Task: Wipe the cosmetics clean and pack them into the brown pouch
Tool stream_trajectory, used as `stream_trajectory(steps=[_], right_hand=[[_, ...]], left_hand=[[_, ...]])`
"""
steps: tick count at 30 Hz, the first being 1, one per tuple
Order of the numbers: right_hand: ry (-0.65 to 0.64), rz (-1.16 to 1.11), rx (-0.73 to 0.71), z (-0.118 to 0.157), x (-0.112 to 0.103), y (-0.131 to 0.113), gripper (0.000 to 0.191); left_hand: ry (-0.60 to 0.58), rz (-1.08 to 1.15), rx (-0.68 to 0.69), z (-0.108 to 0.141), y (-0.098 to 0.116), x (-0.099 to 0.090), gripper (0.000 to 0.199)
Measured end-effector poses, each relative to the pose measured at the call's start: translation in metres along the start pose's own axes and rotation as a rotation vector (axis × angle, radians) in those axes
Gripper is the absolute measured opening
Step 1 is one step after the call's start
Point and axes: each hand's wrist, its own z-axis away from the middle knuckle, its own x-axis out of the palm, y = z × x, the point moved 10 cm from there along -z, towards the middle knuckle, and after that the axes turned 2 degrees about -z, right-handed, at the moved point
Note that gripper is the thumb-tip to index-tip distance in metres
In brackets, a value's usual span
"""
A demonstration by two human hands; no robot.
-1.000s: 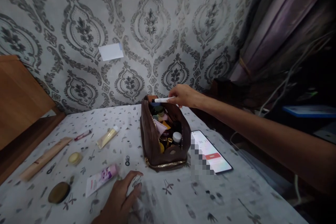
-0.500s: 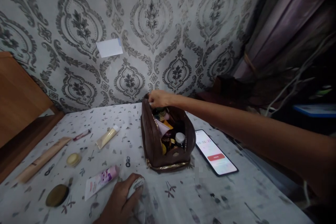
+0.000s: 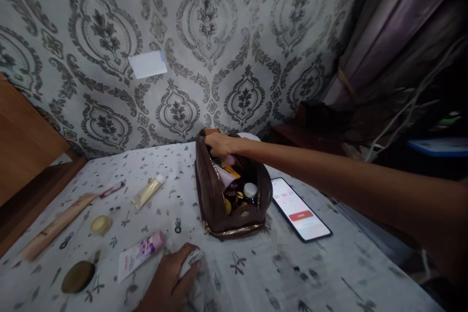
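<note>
A brown zip-up cosmetic bag (image 3: 215, 204) stands open, filled with small items, among them a white-capped jar (image 3: 250, 190) and an orange packet (image 3: 231, 171). My right hand (image 3: 220, 145) is at the bag's far left end, its fingers curled down inside the rim; what they grip is hidden. Near the front edge of the view, my left hand (image 3: 171, 273) is closed around a crumpled white tissue (image 3: 190, 261). Just left of that hand lies a white and pink tube (image 3: 142, 253).
A phone (image 3: 302, 212) showing a timer lies right of the bag. To the left are a cream tube (image 3: 148, 191), a small round pot (image 3: 100, 224), a dark round compact (image 3: 78, 276), a lip gloss tube (image 3: 112, 189) and a long tan packet (image 3: 58, 226). Patterned wall (image 3: 208, 58) behind.
My right hand has shifted slightly down into the bag's far end, and a brown strap shows behind it. My left hand keeps hold of the tissue. The view has turned a little.
</note>
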Motion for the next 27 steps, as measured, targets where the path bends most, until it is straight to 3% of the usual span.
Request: stream_trajectory(steps=[19, 27], right_hand=[[-0.083, -0.119, -0.166, 0.006, 0.005, -0.006, 0.03], [-0.085, -0.105, -0.105, 0.005, 0.011, -0.002, 0.037]], left_hand=[[0.041, 0.014, 0.041, -0.004, 0.013, -0.004, 0.032], [0.034, 0.003, 0.059, -0.003, 0.014, -0.003, 0.032]])
